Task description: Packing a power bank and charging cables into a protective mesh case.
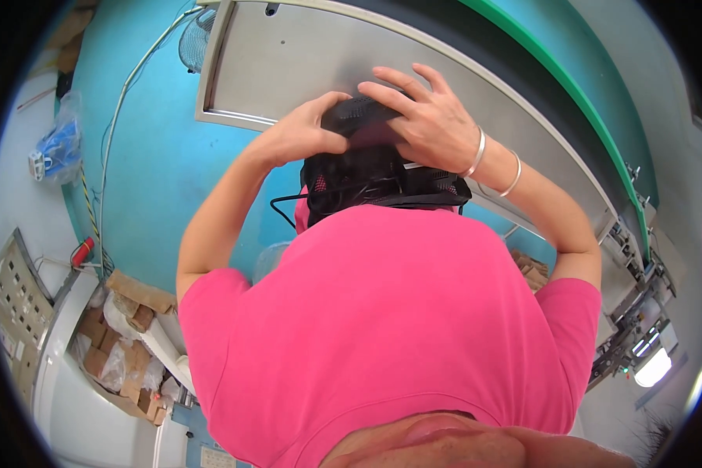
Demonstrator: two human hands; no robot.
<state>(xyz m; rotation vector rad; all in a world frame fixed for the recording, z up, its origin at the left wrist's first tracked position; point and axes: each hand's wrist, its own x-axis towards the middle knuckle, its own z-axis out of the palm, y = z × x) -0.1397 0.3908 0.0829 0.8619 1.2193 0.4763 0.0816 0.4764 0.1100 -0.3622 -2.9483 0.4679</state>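
My left hand (300, 134) and my right hand (429, 118) are raised together in front of my chest, above my pink shirt (382, 327). Both grip a small black device (357, 115): the left hand's thumb and fingers clamp its left end, and the right hand lies over its right end with fingers spread. Two thin metal bangles ring my right wrist. Under the device hangs a black mesh pouch (374, 178) with black cables looping out to the left; the pouch rests against my shirt.
A grey metal tabletop (288, 62) with a green-edged belt (577, 93) runs beyond my hands. The floor (148, 164) is turquoise. Cardboard boxes and plastic bags (125, 343) lie at lower left, a blue bag (58, 148) at far left, machinery (639, 335) at right.
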